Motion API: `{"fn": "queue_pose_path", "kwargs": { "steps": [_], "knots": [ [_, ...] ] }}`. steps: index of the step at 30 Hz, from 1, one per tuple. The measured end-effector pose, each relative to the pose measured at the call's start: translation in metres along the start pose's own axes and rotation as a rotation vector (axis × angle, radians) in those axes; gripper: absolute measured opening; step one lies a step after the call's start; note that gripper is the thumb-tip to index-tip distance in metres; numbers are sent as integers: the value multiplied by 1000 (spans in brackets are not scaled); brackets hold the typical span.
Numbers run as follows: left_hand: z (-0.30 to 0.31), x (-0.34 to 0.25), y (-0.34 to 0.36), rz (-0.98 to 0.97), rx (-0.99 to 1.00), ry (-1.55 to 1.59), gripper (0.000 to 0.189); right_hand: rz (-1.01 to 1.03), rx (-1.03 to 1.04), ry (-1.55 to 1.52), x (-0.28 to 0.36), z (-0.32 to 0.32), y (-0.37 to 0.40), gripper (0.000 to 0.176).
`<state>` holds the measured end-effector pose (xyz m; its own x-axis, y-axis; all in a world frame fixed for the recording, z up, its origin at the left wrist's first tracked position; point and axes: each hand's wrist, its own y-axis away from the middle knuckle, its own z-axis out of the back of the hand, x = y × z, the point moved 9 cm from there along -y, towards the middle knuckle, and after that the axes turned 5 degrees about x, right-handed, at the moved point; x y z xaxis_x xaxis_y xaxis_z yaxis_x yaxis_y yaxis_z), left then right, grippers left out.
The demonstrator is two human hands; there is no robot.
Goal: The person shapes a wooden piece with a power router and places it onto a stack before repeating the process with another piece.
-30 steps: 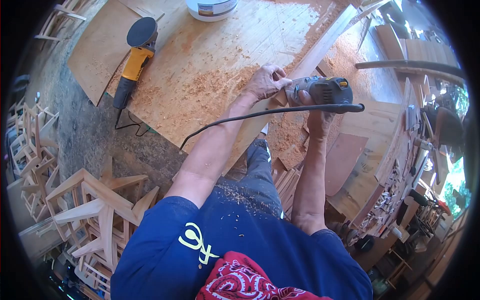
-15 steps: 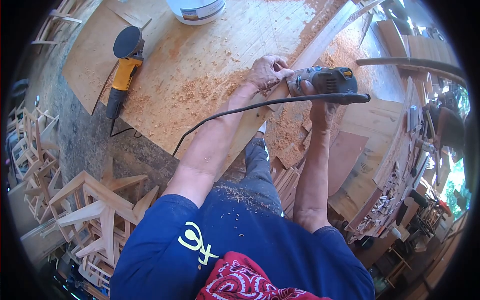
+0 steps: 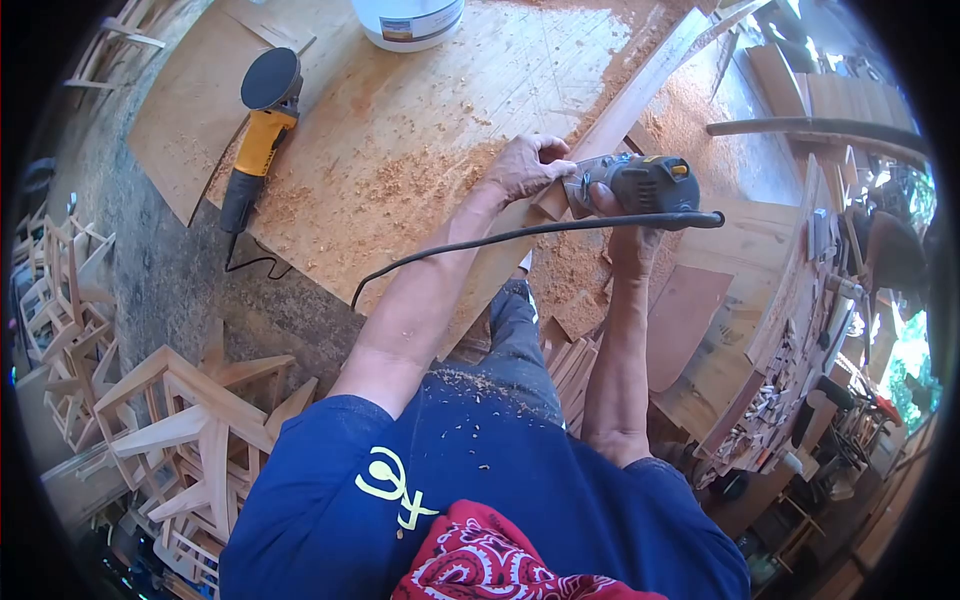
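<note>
My right hand [image 3: 628,240] is wrapped around a trim router [image 3: 650,187], dark-bodied with a yellow switch, held on its side with its base toward my left hand. A black power cord [image 3: 530,230] runs from its end across my left forearm. My left hand [image 3: 522,168] is closed, thumb and fingers pinched at the router's base by the wood's edge; what lies between the fingertips is hidden. A long pale wooden board [image 3: 640,100] stretches from under the router to the far edge. The cutting bit cannot be made out.
On the plywood worktop [image 3: 510,70], strewn with shavings, lies a yellow-and-black angle grinder [image 3: 262,142] at left. A white bucket [image 3: 425,25] stands at the back. Wooden star frames [image 3: 200,420] are stacked lower left. Wood scraps [image 3: 765,410] fill a bench side at right.
Both hands and the router have shifted a little left and toward me along the board. The view has turned slightly, so the bucket and grinder appear further right.
</note>
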<state>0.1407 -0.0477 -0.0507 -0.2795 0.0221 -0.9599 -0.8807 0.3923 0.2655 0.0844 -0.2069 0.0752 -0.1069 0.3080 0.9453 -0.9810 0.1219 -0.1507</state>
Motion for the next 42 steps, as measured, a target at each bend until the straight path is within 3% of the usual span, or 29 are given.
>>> {"fn": "queue_pose_path", "kwargs": {
  "steps": [10, 26, 30, 36, 37, 38, 40, 41, 42],
  "knots": [
    [0, 7, 32, 5, 70, 68, 52, -59, -14, -62, 0, -8, 36, 43],
    [2, 10, 69, -20, 109, 106, 52, -3, 33, 44, 21, -19, 72, 48],
    [5, 12, 73, -15, 77, 48, 50, -5, 37, 28, 17, -21, 75, 58],
    [7, 12, 60, -109, -71, 14, 39, -43, 1, 0, 16, -15, 60, 52],
    [8, 12, 55, -145, -104, 6, 37, -45, 77, 135, 5, -14, 58, 51],
    [9, 10, 51, -179, -140, -46, 33, -35, 148, 263, -20, -7, 56, 51],
    [7, -1, 34, -106, 7, -415, 33, 138, 202, 372, -19, -10, 38, 51],
    [14, -7, 40, -226, -199, -235, 34, 186, 151, 309, -7, -9, 30, 50],
    [13, -9, 43, -173, -214, -193, 38, 237, 103, 247, 4, -8, 21, 50]
  ]
}}
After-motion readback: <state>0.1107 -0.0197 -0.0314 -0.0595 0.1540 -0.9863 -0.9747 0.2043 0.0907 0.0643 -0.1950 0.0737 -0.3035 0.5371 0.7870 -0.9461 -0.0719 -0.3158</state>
